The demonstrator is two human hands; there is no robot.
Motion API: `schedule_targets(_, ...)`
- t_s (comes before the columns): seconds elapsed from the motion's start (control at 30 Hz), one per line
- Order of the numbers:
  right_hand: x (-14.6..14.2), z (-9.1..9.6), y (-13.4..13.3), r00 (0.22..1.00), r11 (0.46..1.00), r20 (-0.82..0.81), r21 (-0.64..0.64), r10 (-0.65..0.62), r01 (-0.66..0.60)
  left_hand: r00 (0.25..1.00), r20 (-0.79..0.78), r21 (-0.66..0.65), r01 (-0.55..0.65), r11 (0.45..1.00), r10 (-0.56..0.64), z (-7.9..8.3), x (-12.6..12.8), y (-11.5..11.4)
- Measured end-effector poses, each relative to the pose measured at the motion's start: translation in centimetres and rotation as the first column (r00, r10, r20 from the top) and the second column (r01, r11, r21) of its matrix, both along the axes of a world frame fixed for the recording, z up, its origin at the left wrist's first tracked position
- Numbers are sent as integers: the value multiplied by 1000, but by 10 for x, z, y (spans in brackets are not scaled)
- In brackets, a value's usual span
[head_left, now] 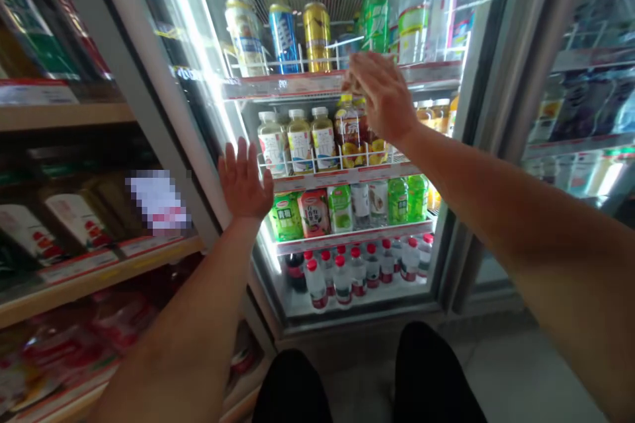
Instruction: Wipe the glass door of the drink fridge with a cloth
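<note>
My left hand (245,178) is raised at the left side of a lit drinks fridge, fingers spread, nothing in it. It is nearest to a row of pale bottled drinks (299,141) with white caps; whether it touches a pane or the frame I cannot tell. My right hand (381,96) reaches up in front of the second shelf, fingers stretched and slightly bent, with no object visible in it. Behind it stand dark tea bottles (350,132) with yellow caps, partly hidden by the hand. Just above is a green bottle (378,10) on the upper shelf.
Cans (317,36) line the upper shelf. Cartons (313,213) and green bottles (398,200) fill the third shelf; red-capped water bottles (342,281) stand at the bottom. Wooden shelving (99,277) with bottles is on the left, a metal fridge frame (516,106) on the right.
</note>
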State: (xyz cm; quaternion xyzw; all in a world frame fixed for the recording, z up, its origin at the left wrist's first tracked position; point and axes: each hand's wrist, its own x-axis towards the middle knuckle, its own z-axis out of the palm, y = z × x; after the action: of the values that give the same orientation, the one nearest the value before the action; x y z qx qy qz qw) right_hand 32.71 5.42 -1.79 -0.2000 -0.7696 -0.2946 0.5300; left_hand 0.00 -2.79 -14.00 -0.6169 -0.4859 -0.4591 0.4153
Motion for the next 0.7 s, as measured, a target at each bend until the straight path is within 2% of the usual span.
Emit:
schedule_targets(0.1, 23, -13, -2, 993, 997, -96, -55, -65, 60, 999, 26, -19, 25, 999, -25, 1, 1, -1)
schedule_targets(0.23, 43, -36, -11, 996, 992, 51, -103, -72, 77, 998, 62, -42, 36, 998, -33, 2, 3, -2)
schedule_targets(0.33, 58, -28, -8, 993, 992, 53, -65, -102, 105, 998, 59, -44, 21, 999, -19, 2, 4, -2)
schedule_targets(0.43, 73, -24, 3, 974, 984, -144, -50, -174, 168, 998, 60, -49, 31, 998, -28, 2, 5, -3)
schedule_targets(0.53, 83, -50, 10, 938, 983, -293, -29, -183, 183, 997, 63, -43, 49, 998, -46, 2, 5, -3)
schedule_targets(0.63, 90, -84, 9, 956, 985, -247, 15, -160, 169, 997, 65, -46, 50, 998, -47, 2, 5, -2)
schedule_targets(0.7, 95, -91, 8, 967, 988, -206, 8, -150, 155, 997, 69, -53, 46, 998, -42, 2, 5, -3)
